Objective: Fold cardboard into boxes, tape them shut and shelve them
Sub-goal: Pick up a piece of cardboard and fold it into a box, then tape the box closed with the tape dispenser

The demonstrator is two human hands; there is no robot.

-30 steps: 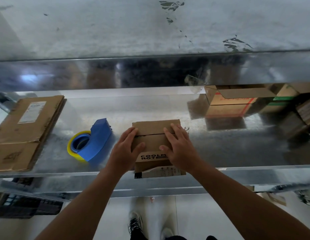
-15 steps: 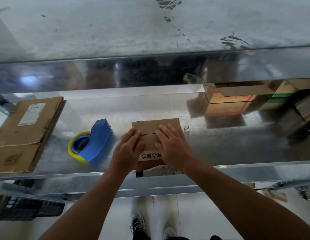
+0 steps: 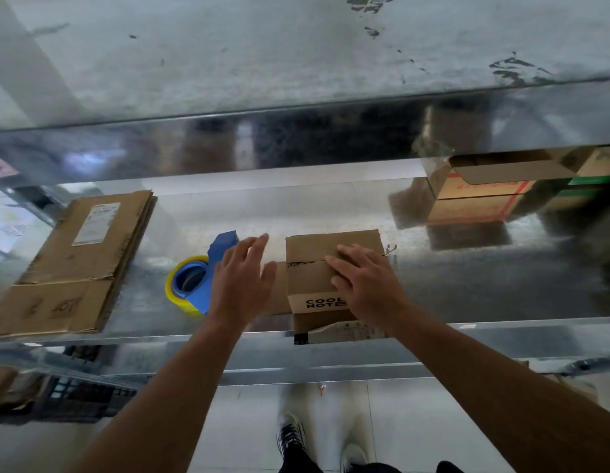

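A small brown cardboard box [image 3: 312, 268] printed "COOL NOTE" sits at the front edge of a shiny metal shelf [image 3: 467, 295]. Its top flaps are folded down and meet at a seam. My right hand [image 3: 366, 285] presses flat on the right side of the box top, fingers straight. My left hand [image 3: 242, 283] hovers off the box to its left, fingers spread and holding nothing. It is above a blue tape dispenser [image 3: 203, 278] with a yellow tape roll, which lies on the shelf left of the box.
A stack of flattened cardboard sheets [image 3: 71, 264] lies at the shelf's left end. Folded boxes [image 3: 481, 196] stand at the back right of the shelf. Another metal shelf [image 3: 296, 56] hangs above. My shoes and a tiled floor show below.
My left hand has lifted off the box and moved left over the tape dispenser. My right hand has stayed pressing on the box top.
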